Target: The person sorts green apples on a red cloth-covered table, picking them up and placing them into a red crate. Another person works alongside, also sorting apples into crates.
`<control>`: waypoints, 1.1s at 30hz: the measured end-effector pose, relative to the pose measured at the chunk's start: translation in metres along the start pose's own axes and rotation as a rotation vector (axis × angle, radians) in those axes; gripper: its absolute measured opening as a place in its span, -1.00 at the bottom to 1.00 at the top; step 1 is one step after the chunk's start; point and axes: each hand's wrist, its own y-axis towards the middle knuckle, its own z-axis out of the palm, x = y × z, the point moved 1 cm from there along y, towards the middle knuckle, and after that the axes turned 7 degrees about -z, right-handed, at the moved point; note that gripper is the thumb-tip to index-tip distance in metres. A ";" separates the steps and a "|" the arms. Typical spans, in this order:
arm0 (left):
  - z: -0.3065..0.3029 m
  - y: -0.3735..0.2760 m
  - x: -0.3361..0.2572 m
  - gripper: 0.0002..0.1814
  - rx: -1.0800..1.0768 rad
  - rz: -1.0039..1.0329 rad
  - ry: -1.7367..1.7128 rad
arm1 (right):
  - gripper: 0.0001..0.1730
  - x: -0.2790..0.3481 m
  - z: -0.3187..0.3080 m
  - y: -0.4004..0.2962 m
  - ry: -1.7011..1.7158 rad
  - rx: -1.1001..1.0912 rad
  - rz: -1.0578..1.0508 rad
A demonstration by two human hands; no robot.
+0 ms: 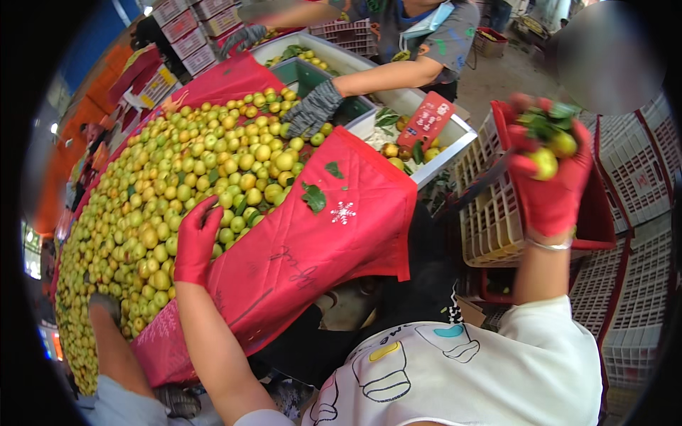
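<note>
My left hand (197, 242), in a red glove, rests at the near edge of a large heap of small yellow-green fruit (176, 175), its fingers slightly curled; I see nothing held in it. My right hand (554, 181), gloved in red too, is raised at the right, palm up, with several fruits and green leaves (549, 120) in its fingers. Below it stands a cream plastic crate (487, 213) with a red liner. A red padded cloth (319, 229) with a white snowflake print covers the table's edge, and loose leaves (314, 197) lie on it.
Across the table a person's grey-gloved hand (314, 109) reaches into the fruit beside a green bin (351, 98). A white-rimmed tray (450, 154) holds fruit, leaves and a red packet (428, 120). Another person's arm (109, 330) is at lower left. Stacked crates (634, 165) stand at right.
</note>
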 end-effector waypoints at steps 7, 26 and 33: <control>0.015 -0.006 -0.037 -0.66 0.040 0.025 0.057 | -0.51 0.188 -0.126 -0.064 -1.298 -0.728 -0.144; -0.006 0.005 -0.006 -0.65 0.043 0.027 0.061 | -0.60 -0.168 0.024 0.043 -1.251 0.878 0.144; -0.020 0.003 -0.004 -0.65 -0.074 0.018 0.122 | -0.70 -0.237 -0.002 0.036 -1.392 1.097 0.226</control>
